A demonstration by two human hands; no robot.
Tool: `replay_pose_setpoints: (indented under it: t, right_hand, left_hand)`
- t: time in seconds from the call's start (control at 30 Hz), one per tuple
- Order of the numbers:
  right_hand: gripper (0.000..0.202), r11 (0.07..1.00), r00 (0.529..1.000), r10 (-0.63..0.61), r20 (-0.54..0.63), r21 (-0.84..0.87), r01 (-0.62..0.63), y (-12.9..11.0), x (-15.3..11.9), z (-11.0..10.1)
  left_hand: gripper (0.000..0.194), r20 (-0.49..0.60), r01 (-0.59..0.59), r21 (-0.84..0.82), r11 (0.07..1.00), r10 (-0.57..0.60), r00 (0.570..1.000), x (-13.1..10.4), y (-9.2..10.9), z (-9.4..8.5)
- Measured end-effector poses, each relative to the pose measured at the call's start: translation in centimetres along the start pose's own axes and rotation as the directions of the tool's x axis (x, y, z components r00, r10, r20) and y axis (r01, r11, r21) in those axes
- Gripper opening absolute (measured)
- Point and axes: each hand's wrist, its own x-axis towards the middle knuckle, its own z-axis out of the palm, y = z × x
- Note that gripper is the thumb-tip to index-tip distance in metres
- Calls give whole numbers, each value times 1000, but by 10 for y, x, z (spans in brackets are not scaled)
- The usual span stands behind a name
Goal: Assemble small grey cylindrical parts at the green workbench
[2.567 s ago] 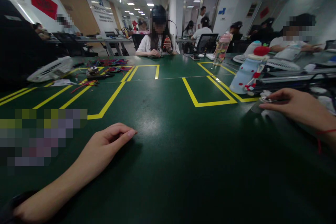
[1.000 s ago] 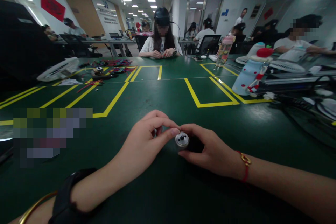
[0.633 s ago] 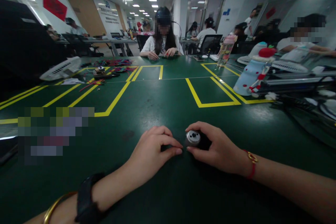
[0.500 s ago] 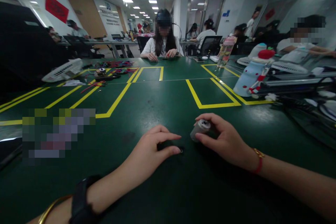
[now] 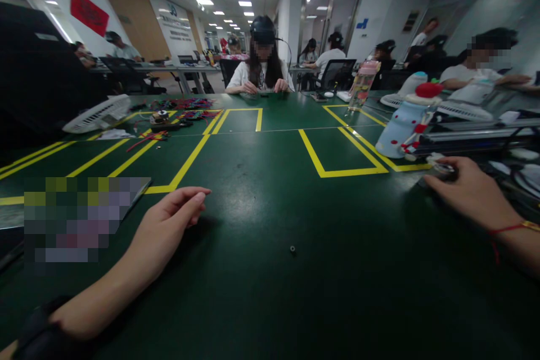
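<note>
My right hand [image 5: 472,185] is out at the right side of the table. It grips a small silver metal cylinder [image 5: 445,169], its top showing past my thumb and the rest blurred or covered by my fingers. My left hand [image 5: 169,219] is above the table on the left, thumb laid against the curled fingers. Whether something tiny is between them is hidden. A small dark ring-shaped metal part [image 5: 292,250] lies on the green table [image 5: 253,298], between my hands and touched by neither.
A blurred-out flat packet [image 5: 135,194] lies left. Behind it are bundled wires [image 5: 185,104] and a white slotted piece [image 5: 99,113]. A blue bottle [image 5: 392,129], metal rails [image 5: 468,138] and cables [image 5: 510,171] crowd the right. Across the table sits a person [image 5: 261,67].
My right hand has carried the silver cylinder to the right. My left hand has drawn back leftward and its fingers have come together. The small ring-shaped part now lies uncovered on the table.
</note>
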Motion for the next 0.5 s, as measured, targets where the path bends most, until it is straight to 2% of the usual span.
replay_pose_setpoints:
  t: [0.07, 0.13, 0.17, 0.2, 0.23, 0.3, 0.33, 0.37, 0.4, 0.43, 0.47, 0.5]
  right_hand:
    - [62, 987, 976, -149, -160, -81, 137, -27, -12, -3]
    - [57, 940, 919, -340, -198, -29, 341, -70, -35, -8]
    - [50, 885, 888, -443, -123, 99, 455, -96, -49, -10]
    - [46, 806, 834, -551, 8, 263, 530, -123, -64, -12]
    - [46, 733, 763, -634, 123, 410, 543, -149, -79, -12]
    - [44, 598, 618, -758, 207, 600, 532, -192, -102, -12]
    - [39, 549, 568, -795, 215, 654, 521, -208, -109, -12]
    - [32, 514, 536, -818, 210, 687, 514, -218, -112, -12]
    - [27, 498, 529, -824, 203, 704, 506, -221, -111, -12]
    - [25, 504, 550, -812, 194, 709, 494, -219, -106, -13]
    - [25, 527, 597, -782, 177, 700, 482, -211, -97, -15]
    - [26, 566, 665, -733, 144, 672, 477, -197, -86, -18]
  left_hand:
    - [39, 24, 22, -29, 999, -22, 999, 0, 1, 2]
    - [40, 38, 39, -32, 999, -38, 999, 1, 1, 2]
    - [39, 45, 44, -25, 999, -43, 998, 2, 1, 2]
    - [39, 54, 46, -13, 999, -45, 998, 2, 0, 2]
    - [39, 61, 46, -1, 999, -46, 997, 3, -1, 1]
    - [39, 67, 42, 27, 999, -44, 997, 2, -1, 0]
    - [39, 65, 37, 40, 999, -40, 997, 2, -2, 0]
    - [39, 63, 31, 50, 998, -34, 997, 2, -1, -1]
    - [39, 60, 25, 57, 998, -28, 998, 1, -1, -2]
    - [38, 60, 20, 61, 998, -24, 998, 1, 0, -2]
    - [38, 60, 16, 64, 998, -20, 998, 0, 1, -2]
    - [37, 60, 13, 66, 998, -17, 998, 0, 2, -2]
